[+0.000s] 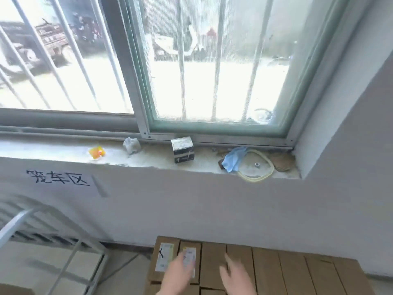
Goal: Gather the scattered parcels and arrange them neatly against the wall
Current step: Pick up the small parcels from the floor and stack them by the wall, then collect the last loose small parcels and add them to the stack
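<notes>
Both open hands hover over flat brown cardboard parcels [265, 269]; left hand [178, 275], right hand [236, 277].

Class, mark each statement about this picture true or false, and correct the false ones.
1. The brown cardboard parcels stand in a row against the white wall. True.
2. The small black-and-white box sits on the floor. False: it is on the windowsill.
3. The left hand is over a labelled parcel. True.
4. The right hand grips the blue cloth. False: it is open above the parcels; the cloth lies on the windowsill.
</notes>
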Available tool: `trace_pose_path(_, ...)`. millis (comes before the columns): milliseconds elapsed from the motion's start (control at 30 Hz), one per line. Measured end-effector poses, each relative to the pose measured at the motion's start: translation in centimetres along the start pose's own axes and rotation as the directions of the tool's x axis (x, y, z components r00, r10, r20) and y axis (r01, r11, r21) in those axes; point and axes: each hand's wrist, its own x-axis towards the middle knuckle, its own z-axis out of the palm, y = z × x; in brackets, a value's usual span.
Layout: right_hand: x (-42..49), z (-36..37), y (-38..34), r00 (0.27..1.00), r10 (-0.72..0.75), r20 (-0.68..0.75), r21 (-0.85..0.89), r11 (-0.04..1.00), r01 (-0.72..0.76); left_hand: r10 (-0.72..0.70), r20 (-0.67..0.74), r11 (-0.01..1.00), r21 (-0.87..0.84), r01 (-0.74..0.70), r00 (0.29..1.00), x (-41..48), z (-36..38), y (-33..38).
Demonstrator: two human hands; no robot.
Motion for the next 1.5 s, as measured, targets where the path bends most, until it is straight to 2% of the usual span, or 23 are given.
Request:
trace_pose_path(67,-2.4,-3.9,-1.1,0.998,-0.054,-0.041,0.076,0.995,0.057,0.119,0.024,0.989,-0.096,-0.116,0.993,-2.6,-2.3,4.4)
trace_pose_path(167,-4.4,-10.4,-2.3,0.987,-0.119,-0.107,0.044,0.991,0.124,0.245,-0.045,0.967,-0.066,-0.248,0.968,-5.4,-4.5,11.2)
trace_pose_path(500,-15.5,-28.5,2.7,0.936,-0.276,-0.218,-0.06,0.961,0.269,0.403,-0.167,0.913,0.012,-0.407,0.9,-20.9,-5.9,26.8)
trace_pose_path(700,-21.8,-37.0,10.2,0.93,-0.25,-0.269,0.006,0.965,0.261,0.524,-0.154,0.85,0.03,-0.527,0.837,-28.3,-2.3,36.8)
trace_pose_path(833,-24.5,-41.7,17.3,0.931,-0.162,-0.328,0.118,0.97,0.21,0.603,-0.062,0.798,0.04,-0.601,0.795,-30.4,2.8,44.0)
trace_pose_path(1033,-27.0,-49.5,28.8,0.905,0.058,-0.42,0.232,0.972,0.045,0.734,0.133,0.653,0.131,-0.746,0.666,-33.2,12.7,55.9)
trace_pose_path(1233,-32.1,-56.1,43.5,0.752,0.343,-0.563,0.338,0.926,-0.169,0.81,0.345,0.476,0.085,-0.875,0.475,-39.6,24.9,66.8)
trace_pose_path(1333,-36.6,-57.0,51.3,0.694,0.466,-0.549,0.42,0.871,-0.254,0.803,0.48,0.372,0.058,-0.926,0.353,-44.7,31.7,70.4)
trace_pose_path(1500,-44.8,-55.0,65.4,0.546,0.672,-0.501,0.609,0.722,-0.329,0.752,0.636,0.205,0.021,-0.978,0.171,-53.4,45.2,74.0)
